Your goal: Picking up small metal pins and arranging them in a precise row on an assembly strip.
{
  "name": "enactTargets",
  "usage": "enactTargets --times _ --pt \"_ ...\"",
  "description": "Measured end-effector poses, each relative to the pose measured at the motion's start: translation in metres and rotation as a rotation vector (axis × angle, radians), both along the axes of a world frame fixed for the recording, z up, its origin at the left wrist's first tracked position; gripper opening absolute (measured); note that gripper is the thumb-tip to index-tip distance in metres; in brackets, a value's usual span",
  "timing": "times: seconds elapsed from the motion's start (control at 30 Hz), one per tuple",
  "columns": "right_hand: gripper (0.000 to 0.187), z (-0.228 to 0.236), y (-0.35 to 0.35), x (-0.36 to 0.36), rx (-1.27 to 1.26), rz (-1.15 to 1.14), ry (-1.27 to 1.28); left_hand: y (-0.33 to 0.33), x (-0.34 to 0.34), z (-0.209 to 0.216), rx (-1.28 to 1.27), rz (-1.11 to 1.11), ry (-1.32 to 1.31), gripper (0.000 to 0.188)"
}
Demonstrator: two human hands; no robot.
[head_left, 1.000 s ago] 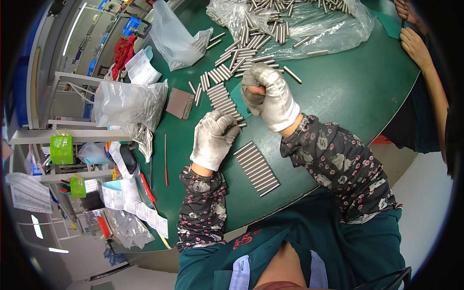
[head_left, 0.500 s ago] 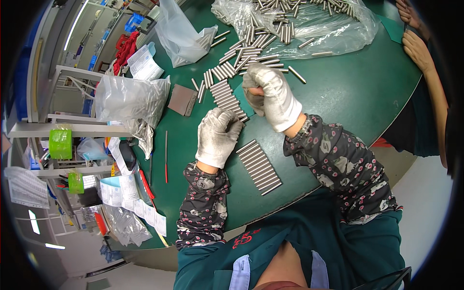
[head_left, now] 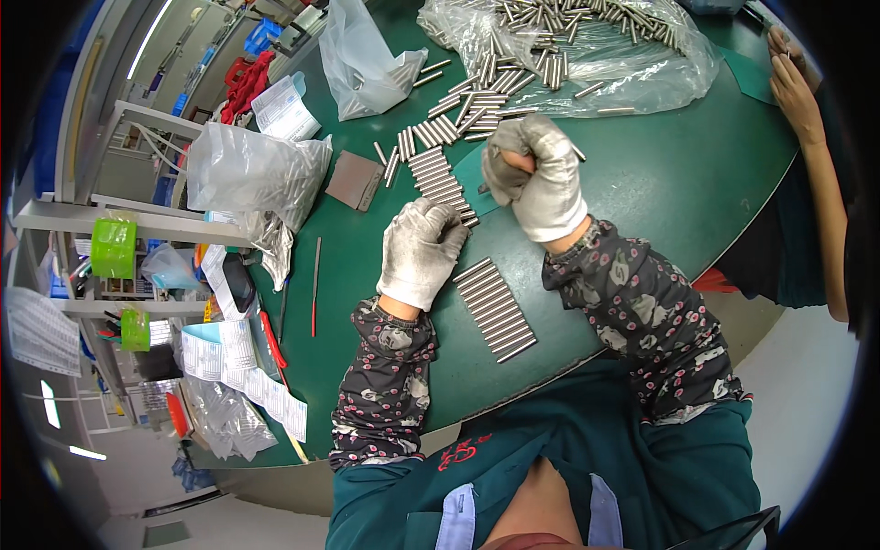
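Note:
My left hand [head_left: 422, 255], in a worn white glove, is closed at the near end of a slanting row of metal pins [head_left: 438, 177]. Whatever its fingertips pinch is hidden. To the right, my right hand [head_left: 539, 179], also gloved, is curled with a bare fingertip showing; a small dark bit shows at its fingers, too small to name. Beside it lies a lighter green sheet [head_left: 471, 174], partly covered by the hand. Nearer to me, a second block of metal pins [head_left: 496, 312] lies side by side on the green table [head_left: 632, 192].
Loose pins [head_left: 587, 18] heap on a clear plastic bag [head_left: 642, 78] at the far side. Leftward are a grey-brown block [head_left: 354, 181], a filled plastic bag [head_left: 261, 174], a red-handled thin tool [head_left: 315, 302] and papers [head_left: 247, 367]. Another person's hand [head_left: 796, 96] is at far right.
The whole view has shifted slightly. My right hand has drawn a little to the right, off the row of pins, uncovering more of the green sheet. My left hand stays by the row's near end.

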State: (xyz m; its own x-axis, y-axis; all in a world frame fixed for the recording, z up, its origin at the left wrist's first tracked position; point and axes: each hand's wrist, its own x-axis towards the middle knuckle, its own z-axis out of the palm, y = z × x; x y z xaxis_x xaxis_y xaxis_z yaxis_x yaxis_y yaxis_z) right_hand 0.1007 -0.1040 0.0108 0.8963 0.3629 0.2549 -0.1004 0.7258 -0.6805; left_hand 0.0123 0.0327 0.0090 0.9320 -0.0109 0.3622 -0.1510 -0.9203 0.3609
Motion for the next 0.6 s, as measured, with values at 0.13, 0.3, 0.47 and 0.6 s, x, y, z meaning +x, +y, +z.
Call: enactTargets --times 0.13,0.3,0.47,0.6 --pt "0.041 -0.009 0.007 0.004 -0.116 -0.019 -0.119 0.0 0.0 -0.001 0.001 -0.008 -0.018 0.016" --pt "0.043 0.007 0.005 -0.004 -0.225 -0.081 -0.158 0.001 -0.002 -0.004 -0.061 -0.015 -0.016 0.015" --pt "0.042 0.005 -0.006 -0.008 -0.229 0.021 -0.045 0.0 -0.004 -0.006 -0.064 -0.021 -0.03 0.014" --pt "0.042 -0.002 -0.007 -0.009 -0.234 0.003 -0.051 -0.003 -0.005 -0.006 -0.069 -0.025 -0.021 0.014"
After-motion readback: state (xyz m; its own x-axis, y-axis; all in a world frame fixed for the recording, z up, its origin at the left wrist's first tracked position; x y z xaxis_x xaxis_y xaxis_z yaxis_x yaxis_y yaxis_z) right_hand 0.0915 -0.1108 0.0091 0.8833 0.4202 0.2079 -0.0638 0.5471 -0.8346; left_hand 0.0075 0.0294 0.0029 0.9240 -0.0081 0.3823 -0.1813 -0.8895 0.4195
